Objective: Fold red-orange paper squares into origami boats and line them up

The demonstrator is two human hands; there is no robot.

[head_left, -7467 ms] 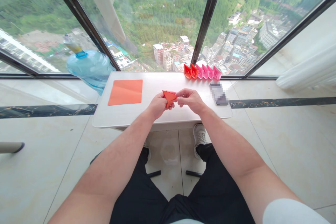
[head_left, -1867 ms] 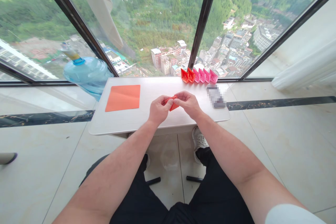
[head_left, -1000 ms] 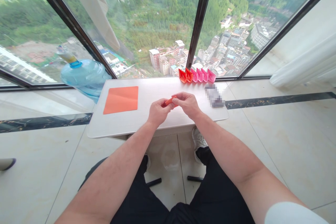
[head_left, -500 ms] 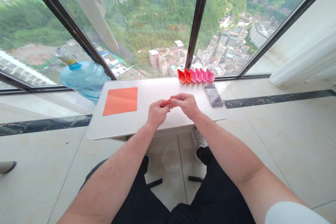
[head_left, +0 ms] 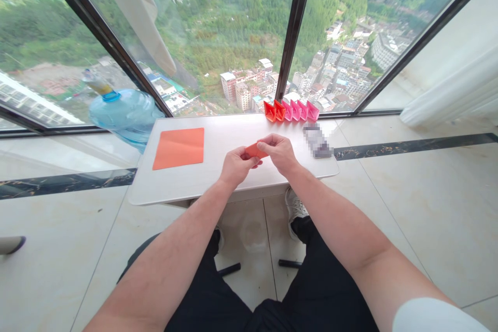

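Note:
A small folded piece of orange paper [head_left: 256,150] is held above the white table [head_left: 218,181] between my two hands. My left hand [head_left: 237,167] is closed on its left end, with the thumb along the lower edge. At the other end, my right hand [head_left: 279,152] pinches the paper by its upper right part. Fingers cover both ends, so the full folded shape is hidden. To the left lies an orange paper sheet [head_left: 179,148], flat with a faint crease across it.
Several red and pink folded paper boats [head_left: 291,111] stand in a row at the table's back edge. A blurred-out object [head_left: 318,141] lies at the right end. A large blue water bottle [head_left: 124,115] is behind the left corner, beside the windows.
The folded orange paper has turned so that a broad flat face shows, where before it was seen as a narrow strip. Both hands keep hold of it.

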